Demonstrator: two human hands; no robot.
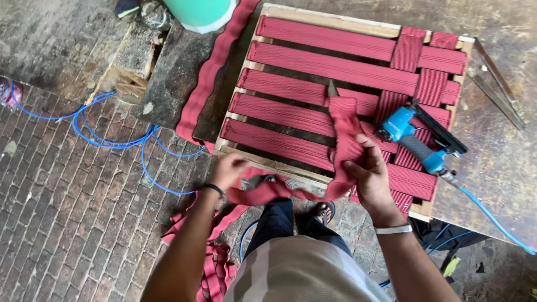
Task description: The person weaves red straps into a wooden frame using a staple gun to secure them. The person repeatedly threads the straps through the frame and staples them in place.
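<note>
The red strap ran from the left hand, clenched on it at lower centre, rightward to the right hand, which gripped its upturned end over the wooden frame.

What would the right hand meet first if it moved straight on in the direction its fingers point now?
The right hand points up and to the left, holding the loose red webbing strap. Beyond it, it would probably meet the red straps woven across the wooden frame first, though depth is unclear.
</note>
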